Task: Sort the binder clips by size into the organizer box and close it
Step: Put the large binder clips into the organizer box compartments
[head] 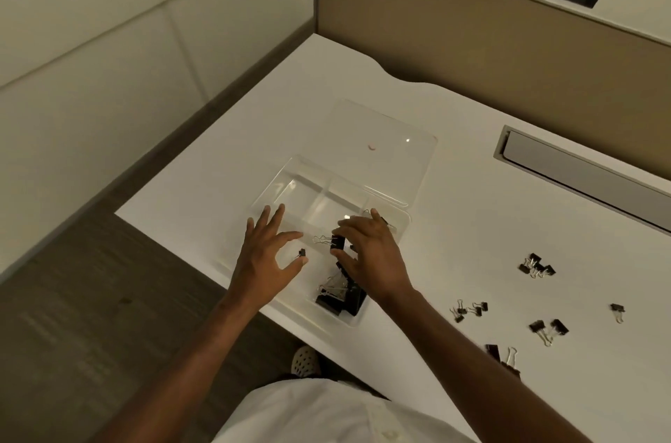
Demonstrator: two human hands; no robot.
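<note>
Several large binder clips [339, 295] pile in the near compartment of the clear organizer box [276, 181] at the surface's near edge, partly hidden by the right hand [366, 254], whose grip pinches another large clip [336, 242]. Left hand [270, 250] spreads open over a tiny clip [302, 253]. Loose clips [537, 266] scatter toward the right edge, some cut off by the forearm.

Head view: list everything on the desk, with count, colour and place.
organizer box: one, clear, lid open, desk's near edge.
large binder clips: several, black, nearest compartment.
binder clip: one, black, pinched over the box.
tiny binder clip: one, black, inside the box by the left thumb.
loose binder clips: about ten, black, scattered on the desk at right.
desk: one, white.
left hand: open, over the box.
right hand: fingers pinching the clip.
</note>
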